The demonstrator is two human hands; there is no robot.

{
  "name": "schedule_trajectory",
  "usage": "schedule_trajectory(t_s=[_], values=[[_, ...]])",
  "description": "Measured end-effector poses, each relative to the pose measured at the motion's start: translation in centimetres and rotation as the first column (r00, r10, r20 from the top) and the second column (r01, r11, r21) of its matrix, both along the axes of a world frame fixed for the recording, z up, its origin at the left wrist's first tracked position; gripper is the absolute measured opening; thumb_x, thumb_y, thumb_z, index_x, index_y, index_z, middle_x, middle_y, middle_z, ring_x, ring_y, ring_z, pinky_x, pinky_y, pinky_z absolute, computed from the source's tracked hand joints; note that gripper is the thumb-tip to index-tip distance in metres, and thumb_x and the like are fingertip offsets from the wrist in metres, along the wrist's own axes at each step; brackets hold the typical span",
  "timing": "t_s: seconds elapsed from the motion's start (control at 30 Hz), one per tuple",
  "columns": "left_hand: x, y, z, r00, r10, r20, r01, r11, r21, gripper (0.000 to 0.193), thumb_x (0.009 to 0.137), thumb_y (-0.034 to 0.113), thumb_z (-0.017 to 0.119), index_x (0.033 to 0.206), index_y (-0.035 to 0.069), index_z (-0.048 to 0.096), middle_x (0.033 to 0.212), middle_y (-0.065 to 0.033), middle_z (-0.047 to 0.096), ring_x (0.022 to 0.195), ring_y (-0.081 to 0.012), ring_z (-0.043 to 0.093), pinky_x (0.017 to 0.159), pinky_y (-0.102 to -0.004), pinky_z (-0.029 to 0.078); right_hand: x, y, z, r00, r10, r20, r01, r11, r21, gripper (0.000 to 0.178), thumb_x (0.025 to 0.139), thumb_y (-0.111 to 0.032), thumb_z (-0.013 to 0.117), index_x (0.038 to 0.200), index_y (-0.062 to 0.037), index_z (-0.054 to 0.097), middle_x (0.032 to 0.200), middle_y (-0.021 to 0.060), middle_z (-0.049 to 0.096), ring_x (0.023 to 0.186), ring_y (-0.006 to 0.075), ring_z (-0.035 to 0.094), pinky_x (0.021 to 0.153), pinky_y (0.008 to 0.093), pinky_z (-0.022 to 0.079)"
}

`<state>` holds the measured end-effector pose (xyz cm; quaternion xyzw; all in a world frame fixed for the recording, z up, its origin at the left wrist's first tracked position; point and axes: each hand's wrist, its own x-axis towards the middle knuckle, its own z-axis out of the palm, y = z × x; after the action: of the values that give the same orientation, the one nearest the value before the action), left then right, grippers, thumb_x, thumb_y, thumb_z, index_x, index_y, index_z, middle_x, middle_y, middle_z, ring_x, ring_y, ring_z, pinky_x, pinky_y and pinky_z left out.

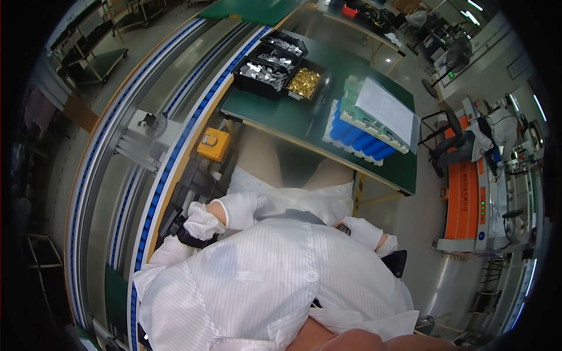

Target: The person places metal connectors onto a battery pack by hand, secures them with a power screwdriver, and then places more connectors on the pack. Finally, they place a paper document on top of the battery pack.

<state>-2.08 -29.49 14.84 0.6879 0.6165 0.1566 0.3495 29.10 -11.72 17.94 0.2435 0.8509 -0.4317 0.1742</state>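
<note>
My left hand [241, 209], in a white glove, rests on my lap at the left, and its fingers are hidden by the folds of my white clothing. Bare skin shows at that wrist, beside the bunched sleeve cuff. On the right side of my lap lies my right hand [362, 231], also in a white glove. Its fingers are curled in by a small dark grey thing [344, 229], too little of which shows to name. Between the hands, dark grey cloth [298, 216] shows above my striped white smock [263, 263].
Ahead stands a green-topped table [263, 111]. It bears black bins [257, 86] of silvery metal parts, a bin of brass-coloured parts [303, 83], and blue cylinders [357, 137] in pale green holders under a paper sheet [386, 108]. A yellow button box [213, 144] sits beside the conveyor [126, 146].
</note>
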Motion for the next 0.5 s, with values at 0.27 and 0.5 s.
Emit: schedule_trajectory(t_s=[0.27,0.5], values=[[1.9,1.4,3.5,0.968,0.021,-0.249,-0.040,0.996,-0.075,0.032,0.077,0.035,0.060,0.095,0.009,0.066,0.085,-0.0177,0.066,0.080,-0.0356,0.064,0.071,-0.0412,0.050,-0.7,0.0,-1.7,0.993,0.103,0.059,-0.110,0.986,0.123,0.028,0.089,-0.026,0.051,0.106,-0.0050,0.060,0.095,0.0196,0.065,0.085,0.0344,0.064,0.075,0.0361,0.051],[1.2,3.3,0.7,0.895,-0.185,-0.406,0.135,0.980,-0.149,0.029,0.076,0.038,0.059,0.090,0.014,0.067,0.079,-0.0158,0.066,0.074,-0.0337,0.064,0.064,-0.0422,0.051,-2.1,-0.1,-2.7,0.968,0.249,0.033,-0.246,0.915,0.319,0.028,0.089,-0.024,0.045,0.100,-0.0060,0.064,0.096,0.0203,0.064,0.085,0.0377,0.063,0.074,0.0417,0.050]])
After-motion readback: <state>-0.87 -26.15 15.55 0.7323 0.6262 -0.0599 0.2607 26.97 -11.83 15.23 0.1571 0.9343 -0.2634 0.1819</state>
